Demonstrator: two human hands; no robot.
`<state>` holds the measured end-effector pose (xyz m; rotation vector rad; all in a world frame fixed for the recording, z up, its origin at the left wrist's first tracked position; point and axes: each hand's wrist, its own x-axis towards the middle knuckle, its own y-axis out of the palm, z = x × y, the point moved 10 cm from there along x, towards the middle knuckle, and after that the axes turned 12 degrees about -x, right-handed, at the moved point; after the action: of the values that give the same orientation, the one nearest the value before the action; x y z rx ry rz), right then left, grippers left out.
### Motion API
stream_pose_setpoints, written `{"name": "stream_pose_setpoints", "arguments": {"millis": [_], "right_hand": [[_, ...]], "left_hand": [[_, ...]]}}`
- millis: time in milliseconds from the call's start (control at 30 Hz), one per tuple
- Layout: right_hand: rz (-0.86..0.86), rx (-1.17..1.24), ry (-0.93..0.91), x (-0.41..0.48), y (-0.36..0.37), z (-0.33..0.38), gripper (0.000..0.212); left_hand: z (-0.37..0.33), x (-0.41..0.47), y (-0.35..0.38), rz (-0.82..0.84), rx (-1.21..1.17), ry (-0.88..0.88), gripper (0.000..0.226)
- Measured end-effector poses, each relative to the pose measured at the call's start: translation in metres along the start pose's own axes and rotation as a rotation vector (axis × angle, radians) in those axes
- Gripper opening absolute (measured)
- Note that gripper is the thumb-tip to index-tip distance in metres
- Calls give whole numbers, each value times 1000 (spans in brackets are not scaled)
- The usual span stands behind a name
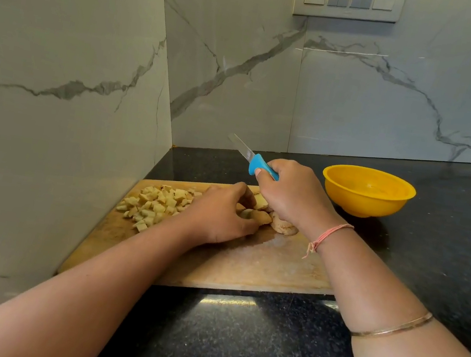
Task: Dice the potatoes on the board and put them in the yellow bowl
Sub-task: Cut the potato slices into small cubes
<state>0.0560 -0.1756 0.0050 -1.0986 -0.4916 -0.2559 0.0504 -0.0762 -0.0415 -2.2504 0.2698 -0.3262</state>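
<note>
Mid-dicing, I judge. Right hand grips knife, blade raised. Left hand curls round potato on board. Dice at board's left, bowl right. Next: lower blade clear of left hand.

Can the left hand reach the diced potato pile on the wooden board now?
Probably yes: the left hand, holding a brown potato chunk, sits right beside the pale diced-potato pile; nothing lies between.

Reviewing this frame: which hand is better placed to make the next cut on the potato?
The right hand: it grips the blue-handled knife, raised close to the uncut potato pieces, while the left hand holds them on the board.
</note>
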Motion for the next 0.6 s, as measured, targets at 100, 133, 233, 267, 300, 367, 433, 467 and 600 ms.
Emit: {"name": "stream_pose_setpoints", "arguments": {"millis": [100, 133, 233, 267, 300, 367, 433, 467, 600], "right_hand": [[3, -5, 6, 0, 0, 0, 29], [4, -6, 7, 0, 1, 0, 28], [8, -6, 8, 0, 2, 0, 28], [9, -5, 7, 0, 2, 0, 28], [8, -4, 6, 0, 2, 0, 27], [10, -5, 5, 0, 2, 0, 27], [13, -8, 4, 0, 2, 0, 27], [15, -8, 3, 0, 2, 0, 28], [20, -3, -4, 0, 2, 1, 27]], "left_hand": [[-3, 1, 0, -7, 38, 35, 36], [-4, 1, -1, -13, 56, 45, 35], [-3, 3, 0, -30, 66, 56, 34], [-2, 3, -1, -43, 69, 56, 35], [-1, 3, -2, -64, 75, 57, 35], [3, 3, -6, -118, 109, 39, 37], [7, 2, -13, -173, 181, 6, 36], [10, 2, -16, -193, 204, -14, 34], [19, -3, -26, -209, 208, -50, 14]]}}
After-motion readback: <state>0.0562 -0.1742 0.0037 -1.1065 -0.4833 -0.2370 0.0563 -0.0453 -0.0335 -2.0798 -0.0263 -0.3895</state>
